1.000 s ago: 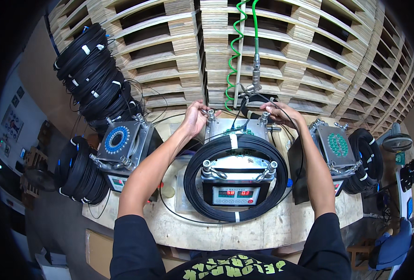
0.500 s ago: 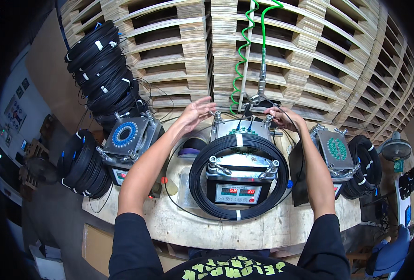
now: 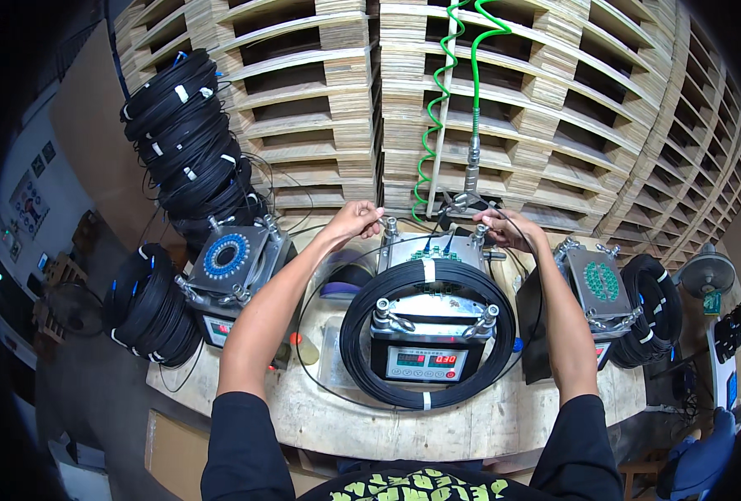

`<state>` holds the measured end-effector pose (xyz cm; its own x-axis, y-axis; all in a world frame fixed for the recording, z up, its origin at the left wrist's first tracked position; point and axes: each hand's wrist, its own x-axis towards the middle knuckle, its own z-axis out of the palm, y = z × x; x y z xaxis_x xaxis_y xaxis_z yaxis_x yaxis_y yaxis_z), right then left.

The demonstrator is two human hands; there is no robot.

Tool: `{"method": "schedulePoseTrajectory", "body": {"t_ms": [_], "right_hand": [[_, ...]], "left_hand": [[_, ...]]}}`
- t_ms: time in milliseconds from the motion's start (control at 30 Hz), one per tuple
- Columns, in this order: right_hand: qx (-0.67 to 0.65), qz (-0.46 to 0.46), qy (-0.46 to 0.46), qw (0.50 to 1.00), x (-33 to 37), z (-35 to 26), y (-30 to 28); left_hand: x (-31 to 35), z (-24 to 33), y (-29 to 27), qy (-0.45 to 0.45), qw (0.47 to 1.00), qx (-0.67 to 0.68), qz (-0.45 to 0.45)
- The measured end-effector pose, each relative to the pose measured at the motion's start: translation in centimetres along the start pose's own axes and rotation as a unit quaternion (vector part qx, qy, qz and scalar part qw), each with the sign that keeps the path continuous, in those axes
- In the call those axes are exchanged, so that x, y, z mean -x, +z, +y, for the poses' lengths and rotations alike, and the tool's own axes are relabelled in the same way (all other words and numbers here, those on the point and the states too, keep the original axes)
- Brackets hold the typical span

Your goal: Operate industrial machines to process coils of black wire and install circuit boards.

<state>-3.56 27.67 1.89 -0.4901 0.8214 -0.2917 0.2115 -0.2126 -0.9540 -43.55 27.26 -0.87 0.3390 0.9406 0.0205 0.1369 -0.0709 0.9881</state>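
Observation:
A polishing machine with a metal plate and a lit display stands in front of me on the wooden table. A coil of black cable, tied with white bands, leans around its front. Two dark cable ends with connectors reach the far part of the plate, among green holders. My left hand is closed, fingertips at the far left post; what they pinch is hidden. My right hand has its fingers bent together beside the far right post, a cable crossing it; its grip is unclear.
Similar machines stand left and right, with cable coils beside them. A tall cable stack rises at the back left. Wooden pallets line the back; a green air hose hangs there. A small bottle stands left.
My left hand has gone from spread fingers to closed at the far left post. My right hand stays by the far right post. The machine's display reading has changed.

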Motion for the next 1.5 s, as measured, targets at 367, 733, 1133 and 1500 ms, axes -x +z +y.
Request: {"method": "schedulePoseTrajectory", "body": {"t_ms": [367, 733, 1133, 1500], "right_hand": [[0.215, 0.311, -0.271, 0.885, 5.1, -3.4, -0.5], [0.32, 0.432, -0.33, 0.776, 16.5, 4.1, 20.4], [0.378, 0.428, -0.347, 0.744, 15.2, 8.7, 21.2], [0.373, 0.442, -0.359, 0.733, 15.1, 8.7, 21.5]], "left_hand": [[12.1, 10.4, 6.7, 0.345, 0.889, -0.114, 0.279], [21.4, 2.8, 16.2, 0.291, 0.812, -0.41, 0.296], [20.7, -1.2, 14.4, 0.413, 0.829, -0.241, 0.289], [21.6, -0.1, 15.0, 0.309, 0.828, -0.248, 0.398]]}}
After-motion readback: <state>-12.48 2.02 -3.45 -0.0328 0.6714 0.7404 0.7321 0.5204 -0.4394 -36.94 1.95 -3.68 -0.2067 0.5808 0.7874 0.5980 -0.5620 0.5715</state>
